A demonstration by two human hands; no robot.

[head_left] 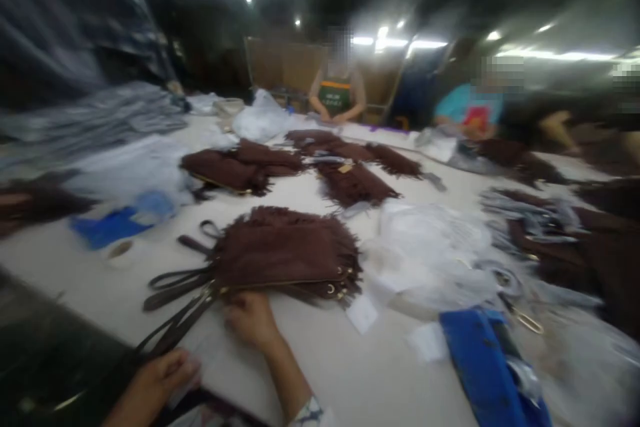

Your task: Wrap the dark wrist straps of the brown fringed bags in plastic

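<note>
A stack of dark brown fringed bags (280, 253) lies on the table in front of me, with gold zips and rings along the near edge. Several brown wrist straps (175, 280) stick out from its left side. My right hand (253, 317) is closed at the near left corner of the stack, its fingertips against the zip edge and partly hidden. Lower left, my left hand (167, 373) is closed beside the hanging straps, fingers curled; what it holds is blurred. A dark strip (225, 407) passes below it at the table edge.
Further brown fringed bags (355, 183) lie across the table. Clear plastic bags (430, 247) and a blue pouch (485, 367) are at right. At left are a blue wrapper (113, 225) and a tape roll (121, 252). Co-workers (337, 93) work along the far side.
</note>
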